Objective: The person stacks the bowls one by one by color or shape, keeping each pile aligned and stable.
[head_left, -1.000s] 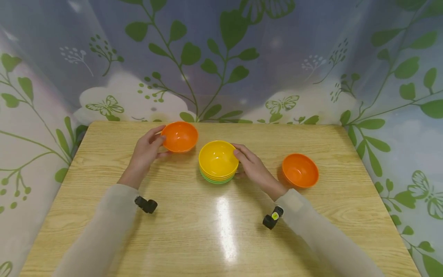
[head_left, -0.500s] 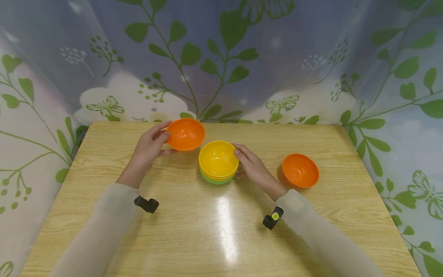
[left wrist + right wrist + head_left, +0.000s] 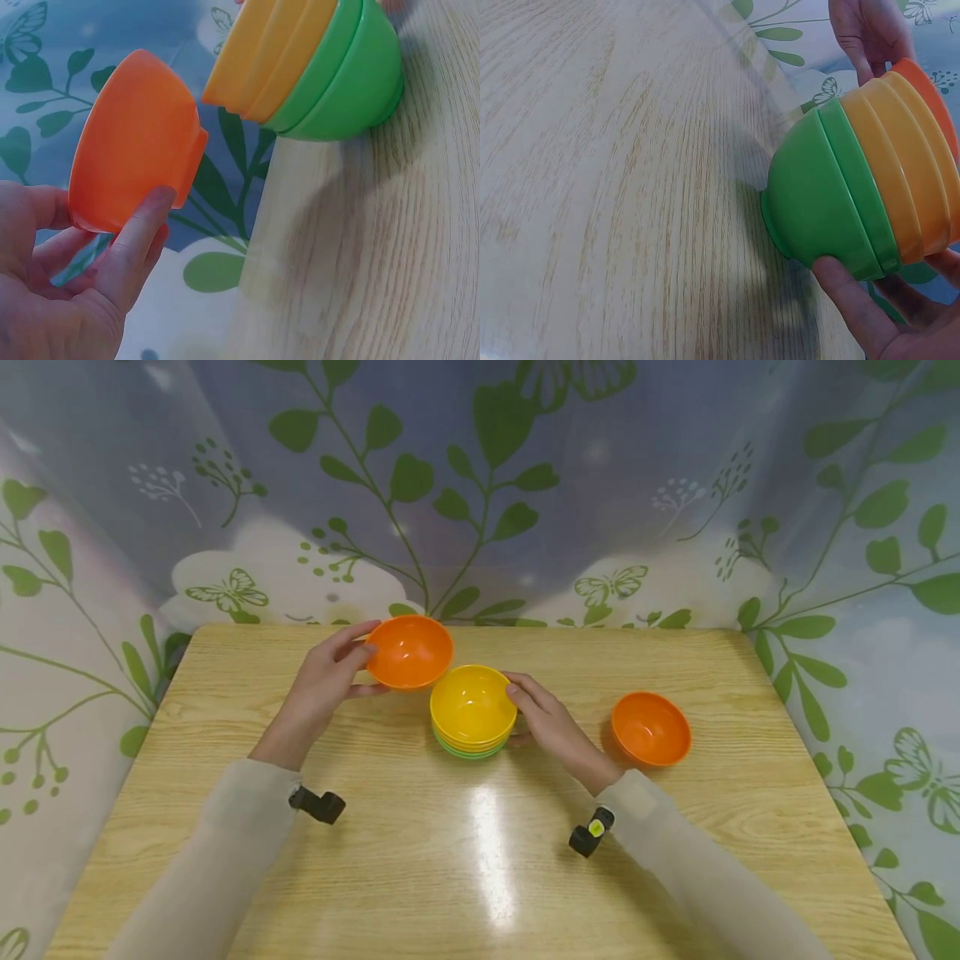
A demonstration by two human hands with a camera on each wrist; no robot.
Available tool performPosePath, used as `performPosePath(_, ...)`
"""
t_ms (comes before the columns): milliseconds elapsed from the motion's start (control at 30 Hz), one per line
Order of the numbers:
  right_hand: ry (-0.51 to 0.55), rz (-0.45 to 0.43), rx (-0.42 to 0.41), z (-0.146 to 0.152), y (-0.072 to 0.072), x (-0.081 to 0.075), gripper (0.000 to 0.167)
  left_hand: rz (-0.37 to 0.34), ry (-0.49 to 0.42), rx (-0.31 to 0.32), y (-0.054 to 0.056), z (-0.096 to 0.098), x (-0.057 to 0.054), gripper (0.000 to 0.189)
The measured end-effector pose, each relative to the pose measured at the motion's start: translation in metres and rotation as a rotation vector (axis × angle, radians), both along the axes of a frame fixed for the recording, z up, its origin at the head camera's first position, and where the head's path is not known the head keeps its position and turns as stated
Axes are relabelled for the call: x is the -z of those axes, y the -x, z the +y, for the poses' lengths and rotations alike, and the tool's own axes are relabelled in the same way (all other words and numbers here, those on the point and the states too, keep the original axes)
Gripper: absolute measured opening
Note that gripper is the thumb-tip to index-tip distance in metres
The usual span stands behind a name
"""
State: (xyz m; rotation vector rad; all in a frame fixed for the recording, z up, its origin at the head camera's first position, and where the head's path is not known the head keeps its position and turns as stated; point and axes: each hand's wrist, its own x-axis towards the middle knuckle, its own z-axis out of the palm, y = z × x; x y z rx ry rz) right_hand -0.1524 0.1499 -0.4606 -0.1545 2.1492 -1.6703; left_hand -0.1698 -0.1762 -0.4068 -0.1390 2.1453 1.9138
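Observation:
My left hand (image 3: 326,672) holds an orange bowl (image 3: 409,653) by its left side, thumb over the rim and fingers beneath. In the left wrist view that orange bowl (image 3: 139,142) is raised off the table, its foot exposed. Just to its right stands a stack of nested bowls (image 3: 474,706), yellow ones above green ones (image 3: 817,195). My right hand (image 3: 546,717) grips the stack's right side, thumb at the top yellow rim and a finger against the lower green bowl. The held bowl's edge comes right up to the stack's upper-left rim.
A second orange bowl (image 3: 651,729) sits upright on the wooden table (image 3: 405,860), to the right of my right hand. Behind the table's far edge hangs a leaf-patterned curtain (image 3: 465,585). Black wrist cameras stick out from both sleeves.
My left hand has lifted the orange bowl slightly and carried it rightward, closer to the stack. The right hand, the stack and the other orange bowl have stayed put.

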Motion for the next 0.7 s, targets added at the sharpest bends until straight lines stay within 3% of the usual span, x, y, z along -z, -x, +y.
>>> performPosePath(700,-0.002,-0.006,-0.001,0.000,-0.001,-0.001,0.055,0.042,-0.024,0.058,-0.006,0.013,-0.011,0.051)
